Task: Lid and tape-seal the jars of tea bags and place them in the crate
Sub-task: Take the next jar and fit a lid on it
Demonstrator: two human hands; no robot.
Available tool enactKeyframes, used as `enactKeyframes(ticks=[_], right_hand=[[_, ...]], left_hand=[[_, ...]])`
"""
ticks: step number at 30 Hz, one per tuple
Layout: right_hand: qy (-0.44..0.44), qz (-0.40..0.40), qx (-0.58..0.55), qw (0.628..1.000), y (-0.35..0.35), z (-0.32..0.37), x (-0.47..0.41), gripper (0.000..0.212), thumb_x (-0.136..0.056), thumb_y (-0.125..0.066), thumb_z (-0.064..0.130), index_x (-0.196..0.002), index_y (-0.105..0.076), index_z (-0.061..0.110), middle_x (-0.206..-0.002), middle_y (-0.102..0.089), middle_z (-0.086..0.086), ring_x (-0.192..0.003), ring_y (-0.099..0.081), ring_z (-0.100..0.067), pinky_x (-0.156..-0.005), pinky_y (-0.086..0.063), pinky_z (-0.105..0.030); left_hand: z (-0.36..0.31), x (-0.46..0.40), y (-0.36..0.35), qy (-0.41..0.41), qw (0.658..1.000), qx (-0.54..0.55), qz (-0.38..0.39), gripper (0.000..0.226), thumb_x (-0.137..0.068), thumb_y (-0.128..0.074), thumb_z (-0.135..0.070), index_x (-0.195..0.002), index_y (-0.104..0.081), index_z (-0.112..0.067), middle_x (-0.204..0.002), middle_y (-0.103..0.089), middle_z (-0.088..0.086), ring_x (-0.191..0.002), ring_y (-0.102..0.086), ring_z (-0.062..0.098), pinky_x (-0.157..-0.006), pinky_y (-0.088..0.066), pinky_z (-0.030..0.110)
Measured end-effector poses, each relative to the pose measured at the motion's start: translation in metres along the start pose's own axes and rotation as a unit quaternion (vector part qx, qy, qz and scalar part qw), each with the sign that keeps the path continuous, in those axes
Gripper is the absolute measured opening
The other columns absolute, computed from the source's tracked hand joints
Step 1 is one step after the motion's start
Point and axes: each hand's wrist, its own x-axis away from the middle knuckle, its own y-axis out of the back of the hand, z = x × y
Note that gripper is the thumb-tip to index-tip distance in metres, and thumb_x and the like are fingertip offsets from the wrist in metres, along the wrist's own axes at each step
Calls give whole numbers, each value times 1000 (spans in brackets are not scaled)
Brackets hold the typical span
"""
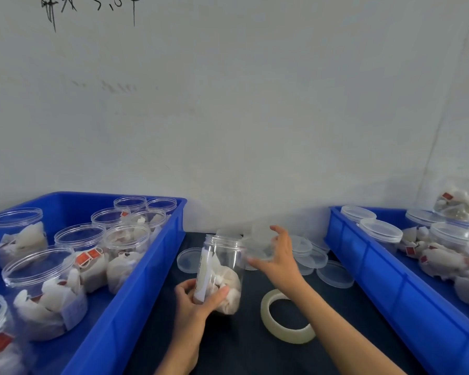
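Observation:
My left hand (198,299) grips the lower part of a clear plastic jar (222,269) with tea bags in its bottom; the jar stands open-topped, tilted slightly, over the dark table (241,347). My right hand (276,255) holds a clear round lid (260,243), blurred, just right of the jar's mouth. A roll of clear tape (286,316) lies flat on the table below my right forearm. The left blue crate (146,266) holds several unlidded jars of tea bags. The right blue crate (390,282) holds several lidded jars.
Loose clear lids (314,259) lie in a heap on the table behind my right hand, and one lid (188,259) lies left of the jar. A white wall rises directly behind the table. The two crates flank a narrow strip of table.

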Motion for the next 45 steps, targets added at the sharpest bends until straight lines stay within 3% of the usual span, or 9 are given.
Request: enactKeyframes(ticks=[5, 11, 14, 18, 26, 33, 37, 39, 45], right_hand=[[11, 77, -20, 997, 29, -2, 45, 93, -73, -78, 18, -141, -16, 33, -141, -24, 8, -133, -28, -9, -109, -32, -31], [-27, 95, -189, 977, 39, 1, 73, 94, -63, -80, 16, -136, -27, 40, -127, -44, 0, -107, -61, -13, -83, -53, -22], [-68, 88, -348, 931, 39, -1, 78, 81, -67, -74, 18, -136, -36, 38, -126, -52, -11, -106, -65, -26, -84, -55, -37], [-103, 73, -475, 871, 32, -4, 80, 74, -69, -75, 30, -135, -43, 27, -123, -59, -21, -107, -62, -39, -86, -54, -51], [-44, 48, -331, 941, 16, 7, 90, 50, -91, -53, 52, -135, -51, 28, -133, -57, 1, -121, -56, -21, -98, -50, -42], [-21, 34, -289, 956, 15, 11, 93, 40, -94, -48, 37, -134, -51, 36, -135, -52, 18, -114, -52, 13, -76, -45, -3], [6, 24, -269, 963, 14, 16, 91, 37, -99, -44, 25, -135, -50, 31, -135, -52, 9, -121, -51, 2, -99, -48, -28], [19, 29, -258, 965, 14, 19, 90, 40, -98, -44, 26, -138, -48, 29, -135, -50, 7, -126, -50, -5, -106, -44, -41], [45, 29, -231, 972, 17, 19, 97, 47, -91, -47, 38, -138, -48, 35, -133, -50, 7, -125, -50, -10, -107, -41, -44]], left_hand=[[-4, 4, 2, 1, 1000, 28, 11, 85, -38, -85, -48, -108, -52, -15, -106, -66, 13, -94, -68, 29, -79, -53, 41], [-4, 10, 3, 5, 999, 1, 47, 93, -32, -88, -57, -113, -54, -26, -101, -71, -1, -94, -69, 18, -88, -53, 42], [-5, 14, 1, 2, 997, -34, 68, 91, -39, -82, -54, -120, -45, -32, -114, -63, -2, -101, -65, 13, -96, -50, 41], [-8, 19, -3, -11, 992, -67, 104, 95, -42, -79, -55, -125, -36, -39, -115, -60, -7, -93, -64, -3, -78, -51, 20], [-14, 26, -8, -33, 980, -107, 164, 100, -48, -78, -49, -132, -25, -41, -118, -63, 1, -102, -65, 5, -86, -50, 25], [-15, 22, -5, 0, 983, -85, 162, 97, -45, -78, -50, -129, -31, -44, -115, -66, 2, -102, -66, 12, -94, -49, 37], [-14, 22, -6, 46, 987, -34, 148, 93, -42, -78, -46, -126, -38, -36, -113, -67, 4, -102, -66, 21, -89, -52, 44], [-15, 23, -8, 101, 985, 20, 141, 84, -46, -77, -43, -121, -43, -32, -111, -65, 6, -93, -68, 26, -69, -57, 47], [-33, 21, -4, 211, 955, 18, 207, 56, -66, -70, -47, -113, -67, -15, -92, -67, 18, -73, -63, 29, -53, -49, 34]])
